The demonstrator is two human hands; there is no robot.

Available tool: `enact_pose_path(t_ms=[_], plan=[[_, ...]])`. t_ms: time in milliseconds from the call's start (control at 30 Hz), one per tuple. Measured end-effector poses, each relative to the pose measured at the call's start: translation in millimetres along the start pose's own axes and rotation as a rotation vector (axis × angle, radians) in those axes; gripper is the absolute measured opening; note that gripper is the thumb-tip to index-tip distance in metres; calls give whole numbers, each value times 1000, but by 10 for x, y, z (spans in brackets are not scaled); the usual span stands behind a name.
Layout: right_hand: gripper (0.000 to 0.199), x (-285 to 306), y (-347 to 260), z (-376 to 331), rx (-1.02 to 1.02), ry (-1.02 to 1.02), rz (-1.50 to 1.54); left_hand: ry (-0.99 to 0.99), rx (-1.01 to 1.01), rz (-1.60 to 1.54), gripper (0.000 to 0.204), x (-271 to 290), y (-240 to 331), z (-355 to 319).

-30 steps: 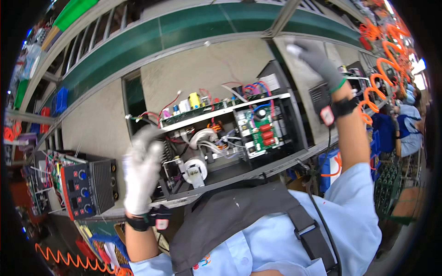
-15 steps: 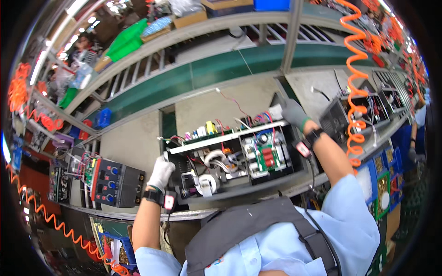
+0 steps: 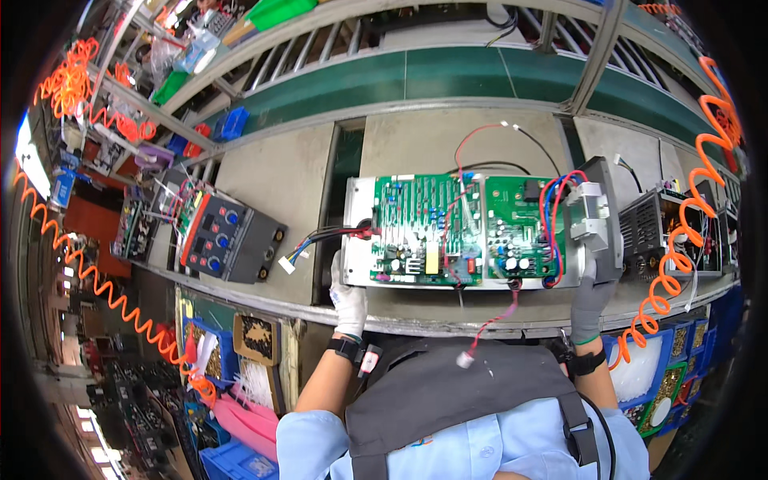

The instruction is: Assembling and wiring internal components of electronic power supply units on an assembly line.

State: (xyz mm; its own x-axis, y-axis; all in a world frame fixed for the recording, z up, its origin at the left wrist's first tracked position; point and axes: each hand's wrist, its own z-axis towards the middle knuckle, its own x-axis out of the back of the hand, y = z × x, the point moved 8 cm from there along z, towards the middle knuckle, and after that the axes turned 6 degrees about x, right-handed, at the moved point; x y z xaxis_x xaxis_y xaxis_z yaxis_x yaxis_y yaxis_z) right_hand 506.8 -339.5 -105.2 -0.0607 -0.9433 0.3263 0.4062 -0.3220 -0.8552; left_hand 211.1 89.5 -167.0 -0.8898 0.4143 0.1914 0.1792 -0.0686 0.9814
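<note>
An open electronics chassis (image 3: 480, 232) lies flat on the workbench, green circuit boards facing up, with red, blue and black wires. My left hand (image 3: 349, 298), in a white glove, grips its near left corner. My right hand (image 3: 594, 300), in a grey glove, holds the near right end by the dark end panel (image 3: 596, 220). A red wire with a white plug (image 3: 464, 360) hangs off the front edge.
A grey-and-red unit with blue knobs (image 3: 228, 240) sits to the left, a black finned unit (image 3: 652, 232) to the right. Orange coiled hoses (image 3: 680, 264) hang at both sides. Parts bins (image 3: 256, 340) sit below the bench; a green conveyor (image 3: 448, 76) runs behind.
The chassis has been turned over so the green boards face up. Both hands have dropped to its near corners, and the camera has moved closer.
</note>
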Motion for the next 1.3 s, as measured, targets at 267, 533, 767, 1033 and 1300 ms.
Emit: enact_pose_path(t_ms=[267,533,767,1033,1300], plan=[[61,271,-1318,179,274,-30,-19,-210,-104,435,26,441,1316,-100],[27,-1655,-3176,-94,695,-631,45,-600,-657,533,33,-74,1480,-81],[33,-2293,-2879,-638,656,-1001,-156,-494,-785,655,33,15,1598,-129],[52,-2095,-2657,-535,346,-1054,120,-400,-236,-51,22,-51,1121,216],[53,-2061,-2762,-483,172,-1191,305,-353,-408,131,15,-257,1556,18]])
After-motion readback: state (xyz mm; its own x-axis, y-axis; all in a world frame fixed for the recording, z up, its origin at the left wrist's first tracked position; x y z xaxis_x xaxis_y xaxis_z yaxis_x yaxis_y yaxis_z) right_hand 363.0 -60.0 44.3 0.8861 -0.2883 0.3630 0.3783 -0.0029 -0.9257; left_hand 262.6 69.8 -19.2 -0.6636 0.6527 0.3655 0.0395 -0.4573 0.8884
